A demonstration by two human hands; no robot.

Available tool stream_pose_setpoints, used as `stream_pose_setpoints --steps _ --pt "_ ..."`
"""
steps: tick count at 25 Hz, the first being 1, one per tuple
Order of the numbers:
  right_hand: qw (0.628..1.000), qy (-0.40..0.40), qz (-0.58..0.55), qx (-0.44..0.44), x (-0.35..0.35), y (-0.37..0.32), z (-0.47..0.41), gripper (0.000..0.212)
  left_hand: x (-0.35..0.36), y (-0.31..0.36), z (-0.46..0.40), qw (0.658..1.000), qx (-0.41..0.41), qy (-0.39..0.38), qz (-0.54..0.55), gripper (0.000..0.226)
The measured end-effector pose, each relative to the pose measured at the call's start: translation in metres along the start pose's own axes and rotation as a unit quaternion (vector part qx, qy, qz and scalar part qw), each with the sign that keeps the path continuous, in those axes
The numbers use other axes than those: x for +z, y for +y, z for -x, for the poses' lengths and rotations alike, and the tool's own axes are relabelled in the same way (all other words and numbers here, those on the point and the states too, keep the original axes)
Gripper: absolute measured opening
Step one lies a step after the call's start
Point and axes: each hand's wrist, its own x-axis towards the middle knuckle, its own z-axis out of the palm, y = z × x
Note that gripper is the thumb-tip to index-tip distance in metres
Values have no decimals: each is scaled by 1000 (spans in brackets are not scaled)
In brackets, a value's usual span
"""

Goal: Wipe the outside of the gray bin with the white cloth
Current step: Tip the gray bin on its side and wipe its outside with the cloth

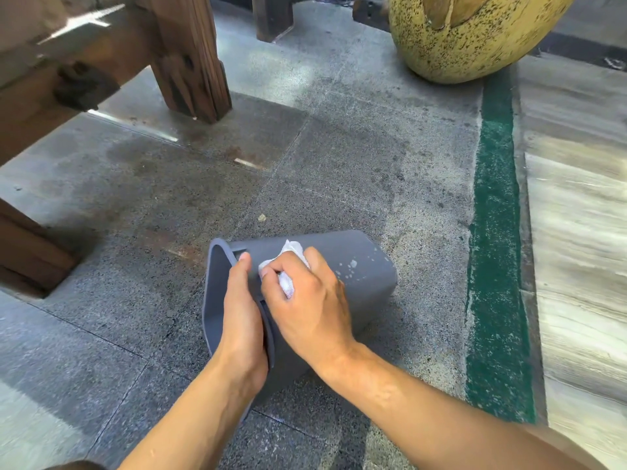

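Observation:
The gray bin lies on its side on the stone floor, its open mouth turned to the left and its base to the right. My left hand grips the bin's rim, thumb on the outside and fingers hidden inside the mouth. My right hand holds the crumpled white cloth and presses it against the bin's upper outer wall just behind the rim. Pale spots mark the wall near the base, to the right of the cloth.
A dark wooden bench with thick legs stands at the upper left. A large speckled yellow pot sits at the upper right. A green painted strip and pale wooden planks run along the right.

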Motion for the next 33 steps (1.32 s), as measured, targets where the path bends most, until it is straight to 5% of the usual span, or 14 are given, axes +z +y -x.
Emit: stream_pose_setpoints --steps 20,33 --pt "996 24 51 75 5 85 -35 14 -16 16 -9 998 -37 38 -43 42" --pt "977 -2 58 204 -16 176 -81 15 -26 21 -10 990 -97 38 -93 27"
